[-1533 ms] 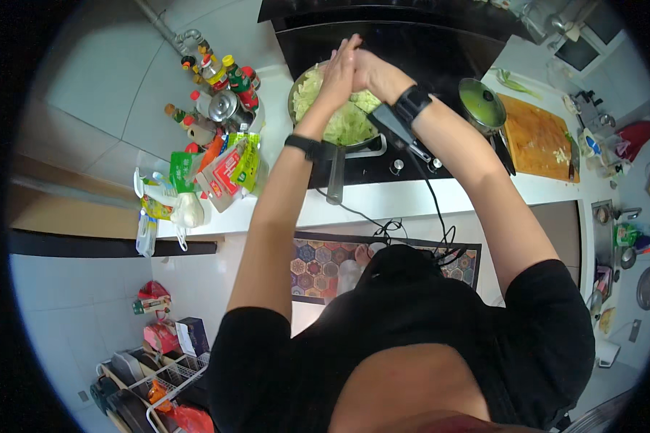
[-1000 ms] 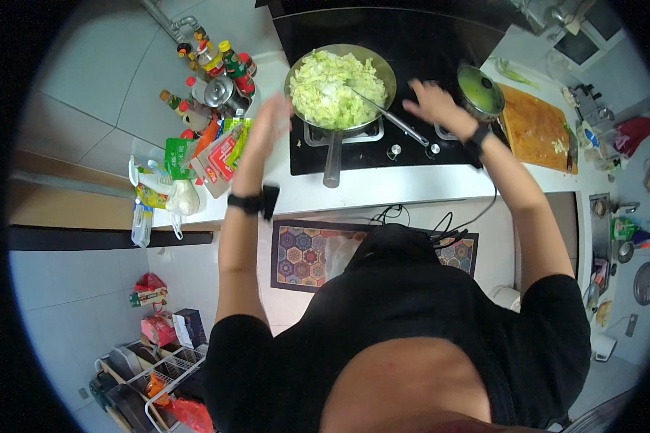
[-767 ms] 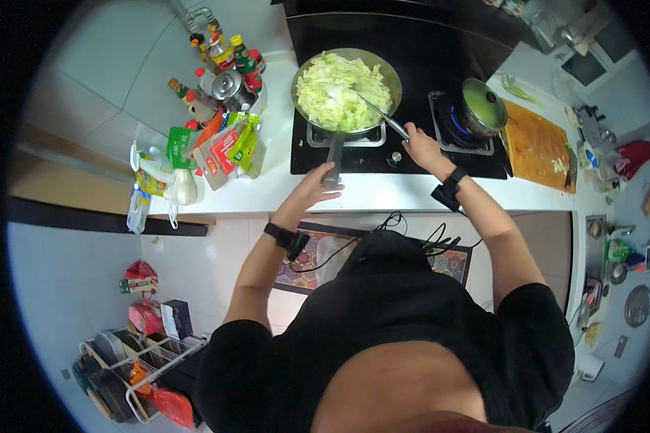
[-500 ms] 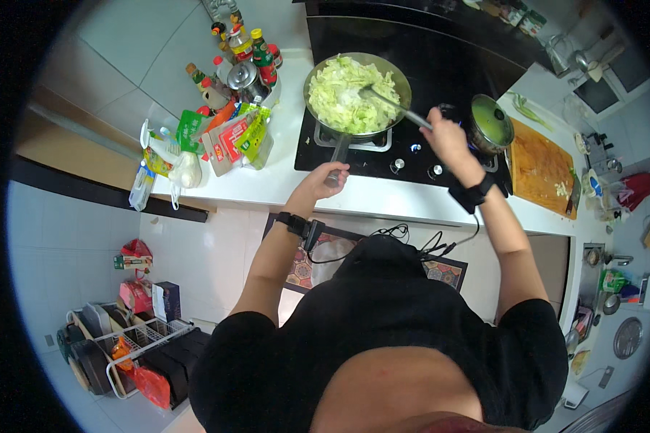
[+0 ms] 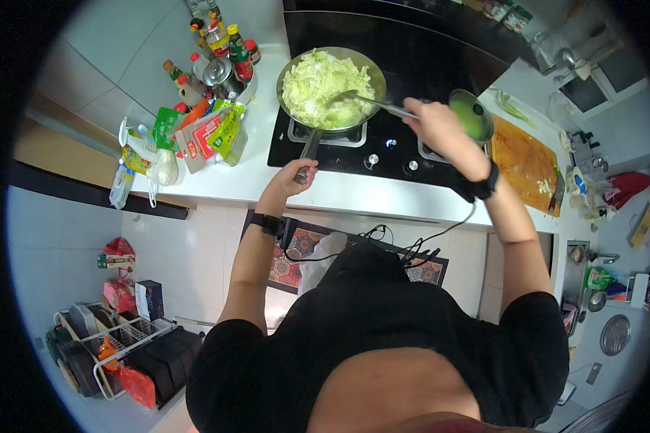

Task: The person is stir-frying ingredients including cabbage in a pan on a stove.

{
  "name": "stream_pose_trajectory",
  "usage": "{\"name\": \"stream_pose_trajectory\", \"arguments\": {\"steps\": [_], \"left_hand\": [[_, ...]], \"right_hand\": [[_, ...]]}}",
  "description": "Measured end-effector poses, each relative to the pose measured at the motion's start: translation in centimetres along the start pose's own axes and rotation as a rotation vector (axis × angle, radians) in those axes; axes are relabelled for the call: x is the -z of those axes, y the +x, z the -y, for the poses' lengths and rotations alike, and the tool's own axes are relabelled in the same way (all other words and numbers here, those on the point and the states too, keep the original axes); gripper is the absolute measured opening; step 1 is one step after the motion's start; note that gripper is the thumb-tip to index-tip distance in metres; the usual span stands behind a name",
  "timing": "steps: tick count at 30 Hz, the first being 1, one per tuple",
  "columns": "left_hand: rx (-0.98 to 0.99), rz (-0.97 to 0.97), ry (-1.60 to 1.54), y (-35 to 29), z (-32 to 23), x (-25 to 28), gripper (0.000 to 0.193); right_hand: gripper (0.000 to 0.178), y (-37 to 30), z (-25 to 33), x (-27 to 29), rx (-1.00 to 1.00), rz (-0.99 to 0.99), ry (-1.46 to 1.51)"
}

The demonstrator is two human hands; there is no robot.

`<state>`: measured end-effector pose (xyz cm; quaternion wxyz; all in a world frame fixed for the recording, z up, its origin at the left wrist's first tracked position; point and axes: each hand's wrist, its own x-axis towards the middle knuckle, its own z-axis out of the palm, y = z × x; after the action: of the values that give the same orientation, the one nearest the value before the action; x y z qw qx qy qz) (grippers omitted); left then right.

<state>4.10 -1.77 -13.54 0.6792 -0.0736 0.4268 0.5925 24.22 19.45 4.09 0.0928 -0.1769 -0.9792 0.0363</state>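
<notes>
Left hand (image 5: 295, 177) grip wrapped around pan handle (image 5: 312, 145), right hand (image 5: 439, 130) grip closed on spatula (image 5: 396, 110) in chopped greens (image 5: 323, 84) heaped in pan (image 5: 378, 81) on stove (image 5: 345, 158); chopping looks done, cooking seems early, wilting left.

Upper garment: black top (image 5: 401, 317), wide rounded neckline, short sleeves (image 5: 534, 345) ending above the elbows. Wrists: one black band each — left band (image 5: 267, 224) fitted with a dark box-shaped module (image 5: 286, 231), right band (image 5: 490, 182) broad and dark. A thin black cable leads from each wrist.
</notes>
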Motion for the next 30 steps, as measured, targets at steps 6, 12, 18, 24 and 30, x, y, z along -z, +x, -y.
{"name": "stream_pose_trajectory", "arguments": {"steps": [6, 12, 18, 24, 30], "left_hand": [[0.007, 0.074, 0.052, 0.7, -0.1, 0.3, 0.009], [0.009, 0.087, 0.049, 0.5, -0.2, 0.3, 0.010], [0.019, 0.052, 0.100, 0.2, -0.4, 0.4, 0.013], [0.036, 0.104, 0.100, 0.3, -0.3, 0.3, 0.014], [0.002, 0.143, 0.054, 1.1, -0.2, 1.2, 0.011]], "right_hand": [[0.017, 1.1, 2.1, -2.3, -0.133, 0.088, -0.011], [0.020, 2.1, -0.2, -2.7, -0.254, 0.020, 0.144], [0.024, 3.9, -4.2, -4.4, -0.426, -0.009, 0.219], [0.021, 6.3, 0.2, -9.3, -0.703, 0.115, 0.534], [0.016, -1.1, 1.9, -6.3, -0.202, 0.086, 0.305]]}}
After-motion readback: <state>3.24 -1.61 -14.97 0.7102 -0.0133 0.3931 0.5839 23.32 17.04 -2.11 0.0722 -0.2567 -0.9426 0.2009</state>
